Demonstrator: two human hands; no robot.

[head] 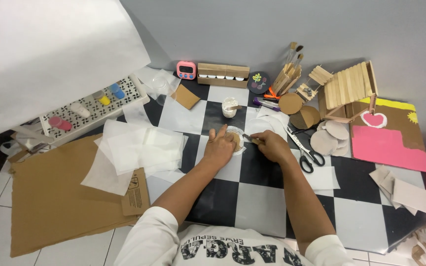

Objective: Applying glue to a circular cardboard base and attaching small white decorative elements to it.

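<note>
My left hand (pixel 220 146) presses flat on a small round cardboard disc (pixel 234 138) that lies on a white sheet on the black-and-white checkered mat (pixel 260 207). My right hand (pixel 270 145) grips a thin knife-like tool (pixel 247 137), its tip touching the disc's right edge. Both forearms reach out from the bottom of the view.
Black-handled scissors (pixel 305 153) lie right of my right hand, beside several cardboard discs (pixel 327 140). A white glue pot (pixel 229 107), a pink timer (pixel 186 70), brushes (pixel 290 69), a stick house (pixel 347 91), pink paper (pixel 388 148) and white tissue sheets (pixel 136 150) surround the work spot.
</note>
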